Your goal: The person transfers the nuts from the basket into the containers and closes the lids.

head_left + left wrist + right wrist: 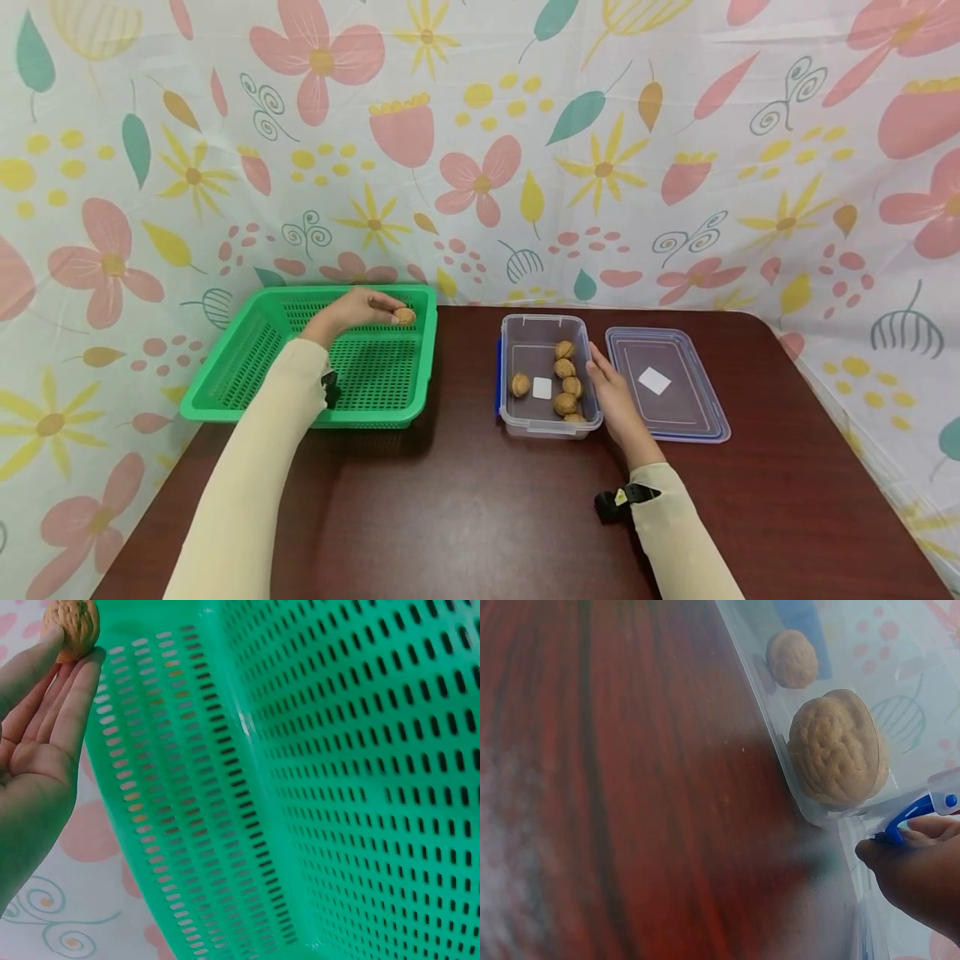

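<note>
My left hand (358, 310) pinches a walnut (405, 317) between thumb and fingertips, above the far right part of the green basket (430, 350). In the left wrist view that walnut (73, 628) sits at the fingertips, over the basket's slotted wall. My right hand (617, 404) is at the right side of a clear plastic container (551, 427). The right wrist view shows its thumb and fingers (911, 874) about a blue latch (909, 817) on that container. Several walnuts (565, 368) line the container's right side, and one walnut (520, 384) lies at its left.
A clear lid (686, 408) with a white square label (654, 381) lies right of the container. Another white label (542, 388) shows on the container's bottom. Everything stands on a dark red-brown table (450, 517). Behind it hangs a flower-patterned cloth (480, 108).
</note>
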A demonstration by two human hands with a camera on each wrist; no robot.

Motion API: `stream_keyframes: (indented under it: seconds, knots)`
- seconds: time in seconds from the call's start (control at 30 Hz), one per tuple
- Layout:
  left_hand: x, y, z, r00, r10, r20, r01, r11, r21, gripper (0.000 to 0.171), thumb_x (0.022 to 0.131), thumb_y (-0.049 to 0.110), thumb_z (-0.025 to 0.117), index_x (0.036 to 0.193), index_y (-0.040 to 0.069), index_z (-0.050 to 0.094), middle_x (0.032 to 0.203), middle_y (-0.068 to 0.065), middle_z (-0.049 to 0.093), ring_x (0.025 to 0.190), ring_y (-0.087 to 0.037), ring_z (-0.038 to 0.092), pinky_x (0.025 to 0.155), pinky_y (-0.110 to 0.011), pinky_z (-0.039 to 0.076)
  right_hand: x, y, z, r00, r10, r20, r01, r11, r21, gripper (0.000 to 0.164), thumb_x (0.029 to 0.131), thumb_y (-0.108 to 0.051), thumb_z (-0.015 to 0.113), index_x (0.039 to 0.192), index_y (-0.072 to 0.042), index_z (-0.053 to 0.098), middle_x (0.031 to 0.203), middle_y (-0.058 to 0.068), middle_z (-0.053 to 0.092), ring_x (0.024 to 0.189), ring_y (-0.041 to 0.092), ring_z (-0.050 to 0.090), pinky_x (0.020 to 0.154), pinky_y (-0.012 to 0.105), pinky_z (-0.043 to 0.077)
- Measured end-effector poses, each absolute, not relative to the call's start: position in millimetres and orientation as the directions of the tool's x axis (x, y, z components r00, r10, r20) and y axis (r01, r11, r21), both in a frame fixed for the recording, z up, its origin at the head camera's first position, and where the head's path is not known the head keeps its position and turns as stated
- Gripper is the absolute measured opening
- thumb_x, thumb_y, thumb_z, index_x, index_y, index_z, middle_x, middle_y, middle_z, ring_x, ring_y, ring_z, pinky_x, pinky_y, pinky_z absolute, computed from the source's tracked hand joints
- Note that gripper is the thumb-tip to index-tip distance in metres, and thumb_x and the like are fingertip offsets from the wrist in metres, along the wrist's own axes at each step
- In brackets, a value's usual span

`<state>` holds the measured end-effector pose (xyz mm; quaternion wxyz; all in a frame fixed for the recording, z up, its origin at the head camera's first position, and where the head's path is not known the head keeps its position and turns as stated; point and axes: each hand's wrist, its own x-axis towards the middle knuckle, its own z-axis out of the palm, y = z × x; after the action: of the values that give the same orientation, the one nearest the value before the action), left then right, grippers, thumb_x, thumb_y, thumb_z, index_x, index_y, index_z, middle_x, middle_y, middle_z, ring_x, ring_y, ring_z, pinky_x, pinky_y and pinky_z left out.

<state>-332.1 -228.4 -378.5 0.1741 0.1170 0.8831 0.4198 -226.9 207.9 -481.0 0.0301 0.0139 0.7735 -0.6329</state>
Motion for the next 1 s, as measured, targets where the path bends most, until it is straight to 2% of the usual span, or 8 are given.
stream_keyframes:
  seconds: [0.17, 0.33, 0.5, 0.67, 0.9, 1.0]
  knots:
    - [-329, -219, -370, -0.922, 0.357, -0.151, 0.089, 0.574, 0.814, 0.039, 0.092, 0.016, 0.068, 0.13, 0.007, 0.062, 0.128, -0.014, 0.061, 0.124, -0.03, 0.051, 0.105, -0.048, 0.04, -225, 207, -480, -0.998, -0.014, -0.054, 0.05, 0.204, -0.978, 0.052, 0.107, -0.027, 0.032, 0.155, -0.013, 0.017, 0.16, 0.012, 0.013, 0.146, 0.032, 0.009, 0.118, 0.048, 0.011]
    - [-327, -208, -360, -0.933, 0.336, -0.127, 0.068, 0.512, 0.856, 0.038, 0.092, 0.013, 0.067, 0.129, 0.005, 0.061, 0.129, -0.016, 0.06, 0.123, -0.031, 0.051, 0.105, -0.05, 0.039, -225, 207, -475, -0.997, -0.022, -0.08, 0.074, 0.179, -0.981, 0.051, 0.107, -0.023, 0.032, 0.155, -0.013, 0.017, 0.16, 0.011, 0.012, 0.146, 0.031, 0.007, 0.118, 0.047, 0.01]
    - [-326, -196, -352, -0.948, 0.303, -0.1, 0.06, 0.477, 0.877, 0.038, 0.092, 0.014, 0.068, 0.128, 0.006, 0.063, 0.125, -0.014, 0.063, 0.121, -0.029, 0.053, 0.104, -0.045, 0.041, -216, 201, -456, -0.994, -0.023, -0.103, 0.098, 0.16, -0.982, 0.051, 0.107, -0.018, 0.032, 0.155, -0.009, 0.017, 0.159, 0.015, 0.012, 0.146, 0.033, 0.007, 0.118, 0.047, 0.01]
    - [-321, -182, -341, -0.96, 0.264, -0.097, 0.028, 0.431, 0.902, 0.041, 0.092, 0.015, 0.068, 0.131, 0.007, 0.06, 0.129, -0.013, 0.06, 0.123, -0.027, 0.052, 0.106, -0.045, 0.039, -208, 196, -445, -0.994, -0.024, -0.107, 0.101, 0.181, -0.978, 0.051, 0.107, -0.017, 0.03, 0.155, -0.008, 0.016, 0.159, 0.016, 0.011, 0.146, 0.034, 0.006, 0.118, 0.048, 0.009]
    - [-320, -160, -332, -0.973, 0.223, -0.062, 0.02, 0.349, 0.937, 0.037, 0.092, 0.011, 0.067, 0.128, 0.004, 0.062, 0.126, -0.014, 0.062, 0.118, -0.027, 0.056, 0.107, -0.044, 0.039, -226, 208, -481, -0.998, -0.013, -0.058, 0.054, 0.209, -0.976, 0.053, 0.107, -0.028, 0.033, 0.155, -0.015, 0.017, 0.16, 0.011, 0.013, 0.146, 0.031, 0.009, 0.118, 0.048, 0.011]
    - [-317, -152, -325, -0.977, 0.209, -0.053, 0.022, 0.34, 0.94, 0.038, 0.092, 0.012, 0.067, 0.129, 0.005, 0.062, 0.125, -0.013, 0.063, 0.118, -0.026, 0.056, 0.107, -0.043, 0.039, -226, 208, -481, -0.998, -0.014, -0.059, 0.055, 0.203, -0.978, 0.053, 0.107, -0.028, 0.033, 0.155, -0.015, 0.017, 0.16, 0.011, 0.013, 0.146, 0.031, 0.008, 0.118, 0.048, 0.011]
